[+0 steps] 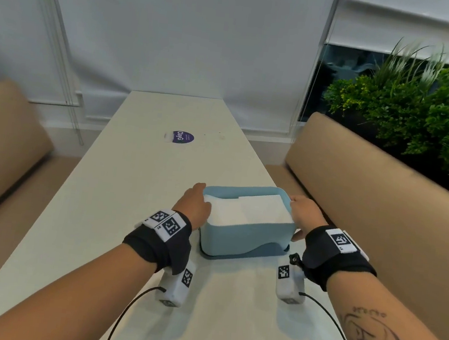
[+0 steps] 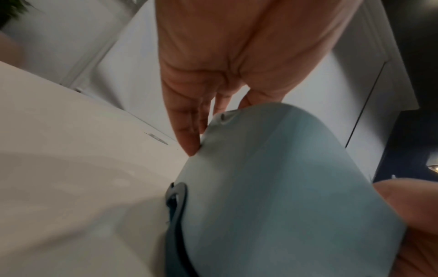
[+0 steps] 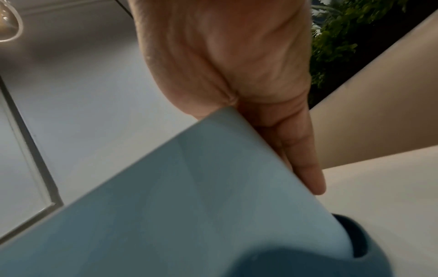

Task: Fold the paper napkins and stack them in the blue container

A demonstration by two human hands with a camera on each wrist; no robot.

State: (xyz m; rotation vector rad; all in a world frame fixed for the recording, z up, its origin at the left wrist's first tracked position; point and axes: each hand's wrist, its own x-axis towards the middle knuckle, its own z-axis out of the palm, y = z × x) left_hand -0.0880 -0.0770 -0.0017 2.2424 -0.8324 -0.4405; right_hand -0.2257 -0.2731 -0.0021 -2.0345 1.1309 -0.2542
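The blue container (image 1: 246, 238) stands on the bench (image 1: 147, 177), with white folded napkins (image 1: 249, 209) stacked inside it up to the rim. The left hand (image 1: 194, 202) rests against the container's left end, fingers (image 2: 187, 127) straight down its wall. The right hand (image 1: 306, 212) presses the container's right end, fingers (image 3: 301, 155) flat and unclenched. A round sticker (image 1: 183, 137) lies well beyond the container.
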